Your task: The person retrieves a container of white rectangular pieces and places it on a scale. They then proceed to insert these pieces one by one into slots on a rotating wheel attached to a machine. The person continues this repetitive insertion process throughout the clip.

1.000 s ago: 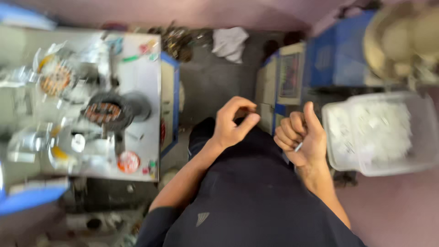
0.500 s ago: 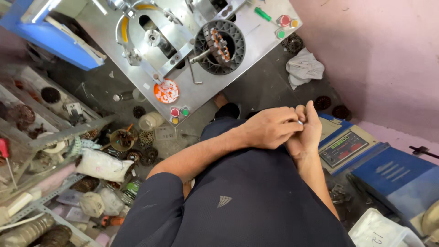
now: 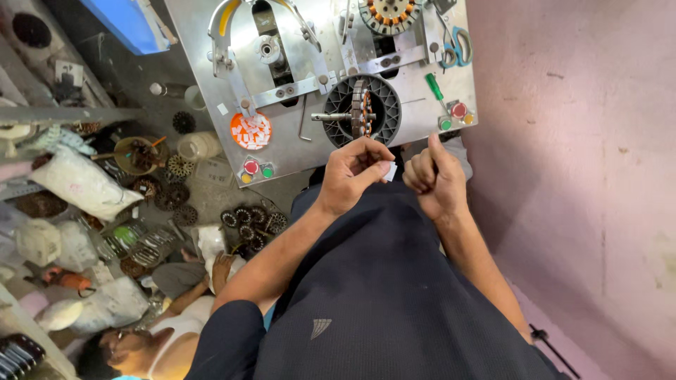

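My left hand (image 3: 352,172) pinches a small white paper slip (image 3: 390,171) between thumb and fingertips, just below a dark round stator holder (image 3: 339,95). A wound stator (image 3: 363,109) sits on a horizontal spindle in that holder. My right hand (image 3: 433,181) is a closed fist with the thumb up, a little to the right of the slip and apart from it. I see nothing in it. Both hands hover at the near edge of the metal machine plate (image 3: 296,151).
An orange dish of white slips (image 3: 251,130), a green screwdriver (image 3: 434,88), scissors (image 3: 458,43) and red and green buttons (image 3: 255,169) lie on the plate. Stators (image 3: 246,222), bags and bowls crowd the floor at left. Another person (image 3: 151,338) sits at the lower left. A pink wall (image 3: 577,176) stands on the right.
My view has swung toward the machine plate. My hands, pressed together before, are now slightly apart, and the white slip shows in my left fingers.
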